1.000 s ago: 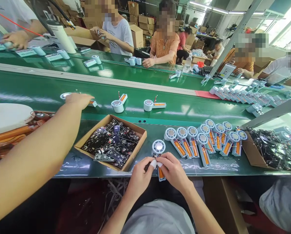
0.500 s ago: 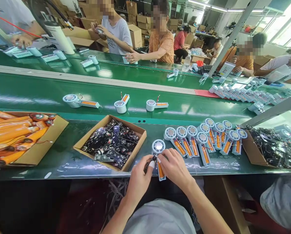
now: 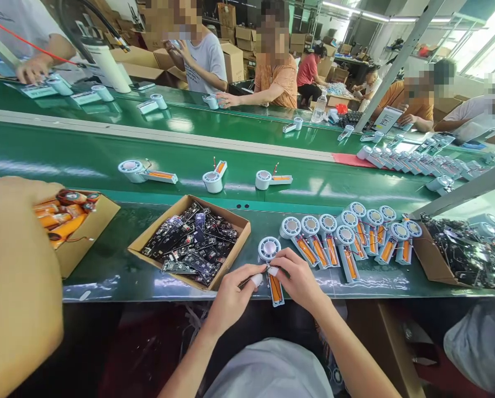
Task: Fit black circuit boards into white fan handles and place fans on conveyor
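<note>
You're at the fitting step, with the fan [image 3: 272,264] lying at the near edge of the tabletop [image 3: 119,271], its round head away from you and its orange-cored handle pointing at you, just right of the board box [image 3: 231,260]. Your left hand [image 3: 231,296] is curled, thumb and forefinger pinching a thin dark part at the top of the handle, while your right hand [image 3: 299,279] is half-closed with its fingertips pressed to the same spot. The next move, I'd judge, calls for a fine seating push there, keeping the fan flat.
</note>
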